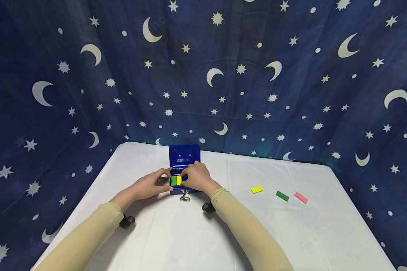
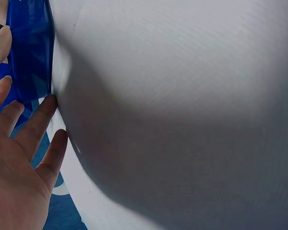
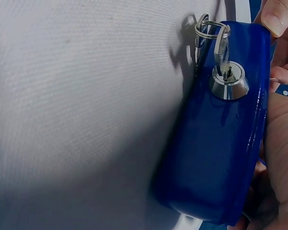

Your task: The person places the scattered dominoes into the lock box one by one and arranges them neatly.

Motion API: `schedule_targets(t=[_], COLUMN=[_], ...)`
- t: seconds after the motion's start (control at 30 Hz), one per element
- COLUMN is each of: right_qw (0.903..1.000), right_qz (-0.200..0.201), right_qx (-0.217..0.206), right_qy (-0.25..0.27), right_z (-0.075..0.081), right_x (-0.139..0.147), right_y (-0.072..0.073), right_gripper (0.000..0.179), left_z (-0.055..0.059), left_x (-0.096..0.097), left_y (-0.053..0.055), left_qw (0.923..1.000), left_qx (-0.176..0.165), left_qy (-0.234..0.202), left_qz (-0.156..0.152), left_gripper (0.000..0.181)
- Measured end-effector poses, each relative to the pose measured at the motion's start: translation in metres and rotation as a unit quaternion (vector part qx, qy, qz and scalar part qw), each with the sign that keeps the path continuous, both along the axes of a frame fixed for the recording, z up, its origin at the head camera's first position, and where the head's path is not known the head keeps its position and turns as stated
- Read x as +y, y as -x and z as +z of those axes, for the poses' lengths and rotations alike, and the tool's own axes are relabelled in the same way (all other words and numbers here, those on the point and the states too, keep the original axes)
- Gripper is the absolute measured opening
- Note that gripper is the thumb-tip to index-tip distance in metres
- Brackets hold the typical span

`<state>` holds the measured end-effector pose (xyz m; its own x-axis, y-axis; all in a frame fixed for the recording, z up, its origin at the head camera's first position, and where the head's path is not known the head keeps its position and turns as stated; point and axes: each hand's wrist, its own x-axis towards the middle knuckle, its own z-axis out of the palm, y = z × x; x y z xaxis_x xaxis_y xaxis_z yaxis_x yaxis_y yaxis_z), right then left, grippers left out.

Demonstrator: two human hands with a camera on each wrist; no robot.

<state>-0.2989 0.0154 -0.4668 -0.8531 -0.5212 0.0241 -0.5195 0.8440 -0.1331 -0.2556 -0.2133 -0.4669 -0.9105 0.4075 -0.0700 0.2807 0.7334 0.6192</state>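
Head view, blue box (image 1: 185,154), partly behind hands (image 1: 198,177)

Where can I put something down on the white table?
On the cloth between the blue box and the loose yellow block, or between the sleeves. It's crowded at the box, where the left hand and right hand are, and by the green block and pink block.

1. Box (image 1: 184,150) near the surface's (image 1: 156,241) far edge, left of middle.
2. Two blocks (image 1: 173,181) inside, at its left.
3. Keys (image 3: 222,50) at the lock (image 3: 230,90) on its near side.
4. Three blocks (image 1: 282,196) right of the box, toward the surface's right edge.
5. Curtain (image 1: 230,90) behind the far edge.
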Motion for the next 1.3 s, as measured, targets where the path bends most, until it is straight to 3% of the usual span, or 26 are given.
schedule_targets(t=[0.93, 1.3], right_qw=[1.0000, 0.9995], right_qz=[-0.001, 0.001], right_qx=[-0.001, 0.005], right_qy=[-0.005, 0.033], right_z=[0.000, 0.009], right_x=[-0.002, 0.010], right_y=[0.000, -0.003], right_gripper=[0.040, 0.043], left_z=[0.000, 0.001], left_x=[0.000, 0.000], left_y=[0.001, 0.001], left_qw=[1.0000, 0.9999], left_qx=[-0.004, -0.005], left_qy=[0.004, 0.009], left_qz=[0.000, -0.003], left_gripper=[0.050, 0.052])
